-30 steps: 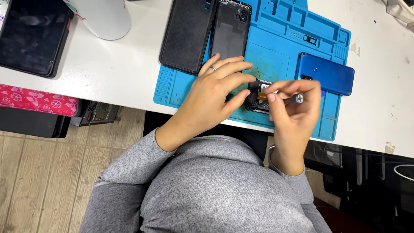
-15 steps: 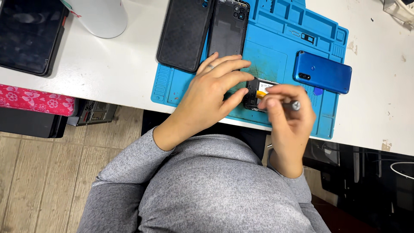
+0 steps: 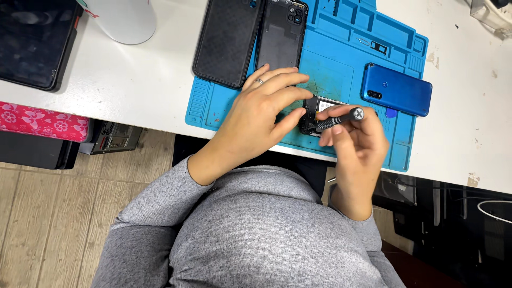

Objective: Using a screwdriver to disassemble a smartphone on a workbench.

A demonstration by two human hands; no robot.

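An opened black phone (image 3: 313, 109) lies near the front edge of a blue repair mat (image 3: 341, 69), mostly covered by my hands. My left hand (image 3: 261, 114) rests flat on its left part, fingers spread over it, a ring on one finger. My right hand (image 3: 354, 141) grips a dark screwdriver (image 3: 341, 118) whose tip points down-left into the phone's inside.
On the mat's far left lie a black phone case (image 3: 226, 40) and a dark phone back cover (image 3: 281, 34). A blue phone (image 3: 397, 89) lies back-up at the right. A white round base (image 3: 125, 18), a dark tablet (image 3: 32, 40) and a pink flowered box (image 3: 42, 121) are at the left.
The view has shifted and drawn slightly closer. My right hand has tilted the screwdriver so its handle end points up and right. My left hand stays on the phone.
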